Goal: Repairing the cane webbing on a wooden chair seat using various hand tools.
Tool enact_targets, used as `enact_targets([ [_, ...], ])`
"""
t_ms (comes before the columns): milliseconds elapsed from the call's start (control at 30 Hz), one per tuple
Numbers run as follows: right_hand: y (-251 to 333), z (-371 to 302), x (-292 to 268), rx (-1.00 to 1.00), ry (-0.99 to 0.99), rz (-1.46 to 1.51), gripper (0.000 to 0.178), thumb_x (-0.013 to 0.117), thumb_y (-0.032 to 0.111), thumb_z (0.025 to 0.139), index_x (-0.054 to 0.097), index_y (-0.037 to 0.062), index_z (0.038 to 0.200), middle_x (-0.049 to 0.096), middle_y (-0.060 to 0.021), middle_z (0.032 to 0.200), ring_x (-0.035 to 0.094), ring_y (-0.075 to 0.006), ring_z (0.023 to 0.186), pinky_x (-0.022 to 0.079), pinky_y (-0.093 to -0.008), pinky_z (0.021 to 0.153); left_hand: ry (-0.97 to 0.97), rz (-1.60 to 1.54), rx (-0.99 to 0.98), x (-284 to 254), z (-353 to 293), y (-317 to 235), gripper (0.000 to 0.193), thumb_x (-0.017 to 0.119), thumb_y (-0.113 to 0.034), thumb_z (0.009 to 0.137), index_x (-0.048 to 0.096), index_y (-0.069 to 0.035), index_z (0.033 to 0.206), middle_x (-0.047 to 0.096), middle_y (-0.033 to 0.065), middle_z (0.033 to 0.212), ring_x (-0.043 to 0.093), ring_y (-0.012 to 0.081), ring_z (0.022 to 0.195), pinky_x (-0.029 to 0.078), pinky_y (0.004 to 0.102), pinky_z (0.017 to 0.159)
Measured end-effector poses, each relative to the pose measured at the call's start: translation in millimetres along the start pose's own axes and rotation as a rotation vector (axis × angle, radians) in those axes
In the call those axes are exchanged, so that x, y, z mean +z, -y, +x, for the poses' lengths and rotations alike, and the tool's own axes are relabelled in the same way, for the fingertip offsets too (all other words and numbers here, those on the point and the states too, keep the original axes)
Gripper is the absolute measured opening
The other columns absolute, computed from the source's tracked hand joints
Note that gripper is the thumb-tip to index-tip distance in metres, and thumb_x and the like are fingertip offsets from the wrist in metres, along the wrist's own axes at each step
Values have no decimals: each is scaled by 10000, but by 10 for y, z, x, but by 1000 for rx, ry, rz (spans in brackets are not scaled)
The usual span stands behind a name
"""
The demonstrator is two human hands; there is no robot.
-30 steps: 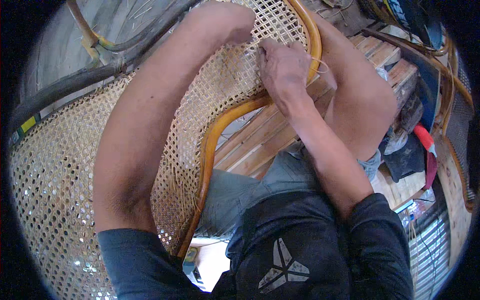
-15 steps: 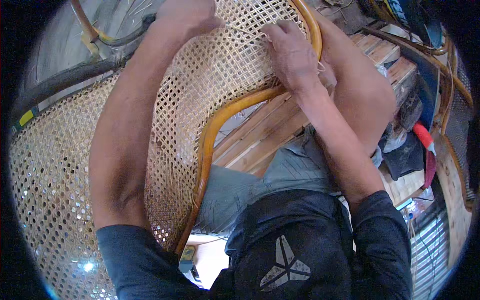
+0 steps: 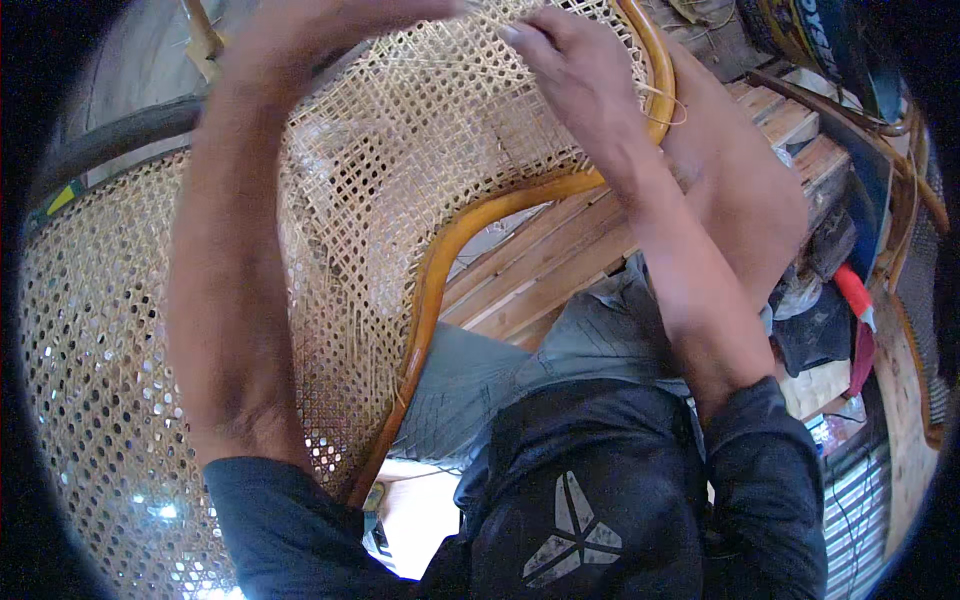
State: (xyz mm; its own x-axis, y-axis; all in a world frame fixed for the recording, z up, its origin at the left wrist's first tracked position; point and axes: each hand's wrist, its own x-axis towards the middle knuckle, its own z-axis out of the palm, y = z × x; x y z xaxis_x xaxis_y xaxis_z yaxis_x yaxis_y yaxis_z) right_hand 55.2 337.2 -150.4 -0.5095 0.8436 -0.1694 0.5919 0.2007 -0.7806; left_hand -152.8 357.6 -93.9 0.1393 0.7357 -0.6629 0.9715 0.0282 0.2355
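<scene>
A woven cane panel in an orange-brown bent frame spreads over my lap and out to the left. Over the panel's far part, the thumb and fingers of my right hand are pinched together on a thin pale cane strand. A thin loop of strand sticks out by the frame, near my right wrist. My left hand is at the upper edge, partly cut off and smeared by motion, its fingers close to the same strand. The weave's holes look more open near my hands.
Wooden slats lie beneath the panel. A dark curved pole crosses at the far left. On the right are a red tube-like thing with a pale tip, dark cloth and another curved frame. A dark printed container stands at the far right.
Both hands have moved farther away, toward the upper edge, and the left one is now partly out of view. The panel and its frame have shifted slightly to the right.
</scene>
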Motion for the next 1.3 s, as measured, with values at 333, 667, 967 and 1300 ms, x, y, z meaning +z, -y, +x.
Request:
enact_targets([
  [333, -231, -168, -35, 306, 161, -332, 275, 551, 260, 826, 674, 14, 825, 643, -260, 853, 632, -415, 840, 497, -478, 798, 180, 134, 26, 446, 520, -562, 261, 644, -236, 799, 720, -66, 982, 697, 155, 970, 678, 305, 908, 527, 400, 765],
  [667, -193, -184, 57, 255, 153, -436, 230, 591, 222, 773, 695, 18, 790, 652, -239, 794, 645, -409, 769, 516, -471, 722, 164, 462, 223, 505, 632, -892, 240, 645, -206, 799, 738, -105, 995, 699, 93, 1062, 660, 210, 1008, 510, 410, 795],
  [967, -261, -163, 326, 209, 218, -774, 107, 609, 172, 779, 691, 105, 792, 678, -135, 757, 685, -307, 738, 522, -416, 610, 396, 122, 83, 523, 624, -420, 234, 709, -183, 692, 738, -80, 900, 701, 144, 912, 677, 294, 821, 523, 422, 676],
  [1300, -177, -478, -154, -307, -52, -358, 220, 552, 117, 860, 601, 38, 1059, 636, -181, 985, 609, -350, 945, 485, -462, 820, -131, 92, -196, 556, 305, -168, 339, 654, -328, 802, 713, -16, 921, 700, 166, 921, 677, 326, 862, 525, 429, 743],
])
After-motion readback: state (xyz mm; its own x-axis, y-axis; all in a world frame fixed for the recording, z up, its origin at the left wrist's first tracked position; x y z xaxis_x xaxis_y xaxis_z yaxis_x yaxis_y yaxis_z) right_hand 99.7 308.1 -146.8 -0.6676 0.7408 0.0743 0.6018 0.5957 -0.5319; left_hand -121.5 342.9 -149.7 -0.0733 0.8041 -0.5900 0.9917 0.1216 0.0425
